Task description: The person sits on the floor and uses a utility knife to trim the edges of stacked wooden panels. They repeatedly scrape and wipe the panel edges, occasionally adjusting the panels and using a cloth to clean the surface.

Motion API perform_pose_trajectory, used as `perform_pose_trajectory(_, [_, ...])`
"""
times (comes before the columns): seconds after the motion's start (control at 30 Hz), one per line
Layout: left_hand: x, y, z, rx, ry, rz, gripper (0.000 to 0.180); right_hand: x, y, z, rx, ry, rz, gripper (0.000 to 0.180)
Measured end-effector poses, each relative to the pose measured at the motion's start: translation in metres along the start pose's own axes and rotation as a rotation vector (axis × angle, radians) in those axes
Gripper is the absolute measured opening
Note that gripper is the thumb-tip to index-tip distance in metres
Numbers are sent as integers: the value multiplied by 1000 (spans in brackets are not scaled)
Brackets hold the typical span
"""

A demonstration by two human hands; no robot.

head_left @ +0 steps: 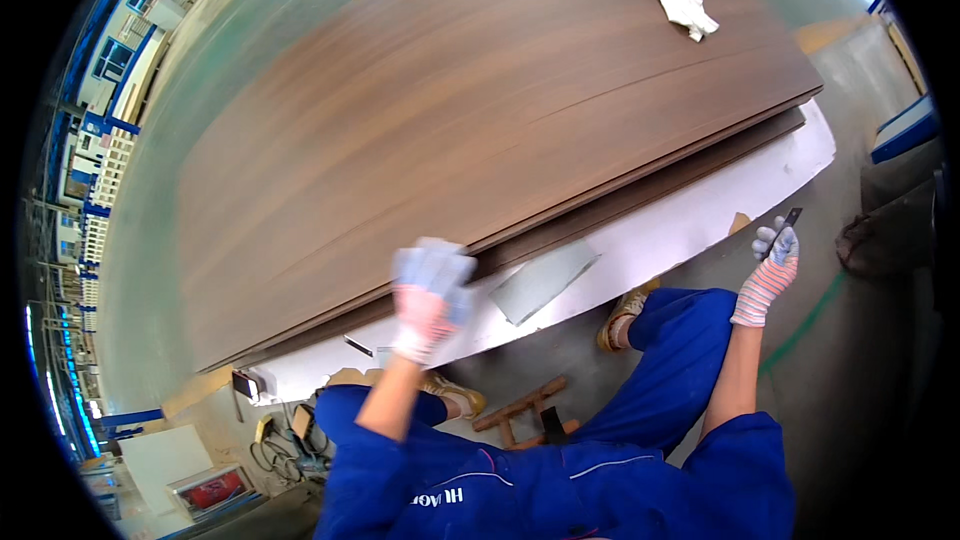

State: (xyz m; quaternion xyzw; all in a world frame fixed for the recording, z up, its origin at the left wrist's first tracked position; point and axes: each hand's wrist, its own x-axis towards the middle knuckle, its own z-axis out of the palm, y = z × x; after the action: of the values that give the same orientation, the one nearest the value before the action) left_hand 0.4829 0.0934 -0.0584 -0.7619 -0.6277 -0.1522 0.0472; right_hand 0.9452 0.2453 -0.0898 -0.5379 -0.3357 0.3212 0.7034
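A stack of brown wood-grain panels (450, 130) lies across the view in front of me. My left hand (432, 295), in a grey and pink glove, is over the stack's near edge. Motion blurs it, but its fingers look stretched out, with nothing seen in them. Off to the right, past my knee, my right hand (775, 265) wears a matching striped glove. Its fingers are closed round a slim dark tool (793, 217), whose tip sticks up; its exact kind is unclear. Toward the far right of the top panel lies a crumpled white cloth (685, 10).
Under the panels a white board (690, 215) juts out, bearing a grey sheet (545, 282) and a thin strip (357, 345). A black phone-like object (245, 385) sits at its left end. Below are a wooden stool (525, 410) and corded tools (310, 462).
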Motion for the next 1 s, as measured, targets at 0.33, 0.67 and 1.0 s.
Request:
perform_pose_trajectory(0.33, [-102, -165, -16, 422, -67, -739, 57, -68, -85, 20, 485, -18, 84, 26])
perform_pose_trajectory(0.67, [-102, -176, -5, 439, -122, -597, 58, -101, -29, 82, 593, -152, 570, 19])
perform_pose_trajectory(1.0, [35, -60, 26, 322, -109, -496, 59, -4, 9, 56, 351, -260, 710, 22])
